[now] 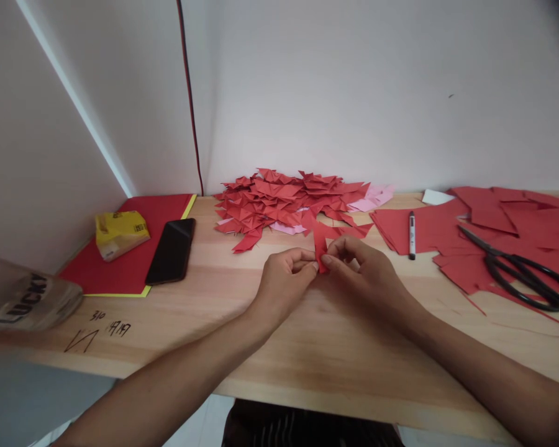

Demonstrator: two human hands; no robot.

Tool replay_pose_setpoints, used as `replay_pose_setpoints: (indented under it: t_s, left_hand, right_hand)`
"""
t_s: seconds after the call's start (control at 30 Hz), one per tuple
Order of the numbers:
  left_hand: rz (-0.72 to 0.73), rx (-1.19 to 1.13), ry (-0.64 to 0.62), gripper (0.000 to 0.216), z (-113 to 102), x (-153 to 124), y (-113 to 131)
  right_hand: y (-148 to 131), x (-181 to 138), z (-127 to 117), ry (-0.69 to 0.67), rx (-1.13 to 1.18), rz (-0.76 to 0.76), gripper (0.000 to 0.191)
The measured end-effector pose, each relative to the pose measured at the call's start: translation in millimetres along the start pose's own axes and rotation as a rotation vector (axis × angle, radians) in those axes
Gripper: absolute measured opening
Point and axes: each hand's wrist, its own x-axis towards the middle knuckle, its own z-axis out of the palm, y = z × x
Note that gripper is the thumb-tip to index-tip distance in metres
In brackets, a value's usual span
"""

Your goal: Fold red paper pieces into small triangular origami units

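Observation:
A narrow folded strip of red paper (321, 243) stands upright between my two hands, above the wooden table. My left hand (286, 273) is closed, its thumb and fingers pinching the strip's lower left edge. From the other side, my right hand (361, 264) grips the lower right edge between thumb and forefinger, its other fingers curled. Just behind the hands lies a heap of folded red paper pieces (284, 195), with some pink ones (372, 197) among them.
At right are red paper sheets (531, 217), a marker (412, 236) and black-handled scissors (517, 267). Leftward lie a phone (171, 251), a yellow packet (121, 234) on a red sheet (116, 279), and a container marked LUCKY (32, 298). A wall (354, 93) rises behind the table (345, 379).

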Motion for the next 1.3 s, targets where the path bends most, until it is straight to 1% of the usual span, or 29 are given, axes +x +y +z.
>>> replay_pose_setpoints:
  t_s: [0.23, 0.47, 0.57, 0.63, 0.67, 0.73, 0.8, 0.87, 0.93, 1.0, 1.1, 1.2, 1.3]
  left_hand:
    - [-0.007, 0.045, 0.009, 0.012, 1, 0, -1]
    - [-0.046, -0.019, -0.022, 0.013, 2, 1, -3]
    - [-0.051, 0.006, -0.010, 0.011, 1, 2, -3]
    - [-0.049, 0.027, -0.010, 0.011, 0, 2, -3]
    - [-0.039, 0.048, -0.008, 0.011, -1, 3, -2]
    - [-0.003, 0.102, -0.010, 0.013, -2, 4, -1]
    - [0.030, 0.148, -0.033, 0.020, -4, 5, 0]
    - [0.048, 0.166, -0.045, 0.026, -5, 6, 1]
    - [0.031, 0.130, -0.033, 0.026, -5, 7, 2]
    - [-0.022, 0.040, -0.040, 0.020, -3, 7, 4]
    - [-0.086, -0.053, -0.121, 0.010, -1, 7, 5]
    - [-0.112, -0.036, -0.177, 0.013, 0, 6, 4]
    - [-0.103, -0.001, -0.176, 0.018, 0, 6, 1]
  right_hand:
    - [5, 2, 1, -0.041, 0.016, 0.040, 0.015]
    - [4, 1, 2, -0.033, 0.023, 0.047, 0.015]
    - [6, 2, 2, -0.032, 0.093, 0.049, 0.015]
    - [9, 4, 0, -0.035, 0.169, 0.052, 0.021]
    - [10, 6, -1, -0.056, 0.194, 0.058, 0.023]
    - [13, 9, -5, -0.140, 0.206, 0.082, 0.022]
    - [14, 12, -8, -0.227, 0.210, 0.112, 0.026]
    - [13, 13, -10, -0.269, 0.244, 0.139, 0.028]
    - [12, 12, -9, -0.255, 0.282, 0.150, 0.028]
    - [9, 10, -6, -0.207, 0.282, 0.138, 0.028]
    - [7, 7, -3, -0.114, 0.242, 0.112, 0.030]
    - [6, 5, -1, -0.043, 0.234, 0.107, 0.031]
    - [6, 5, -1, -0.014, 0.245, 0.108, 0.032]
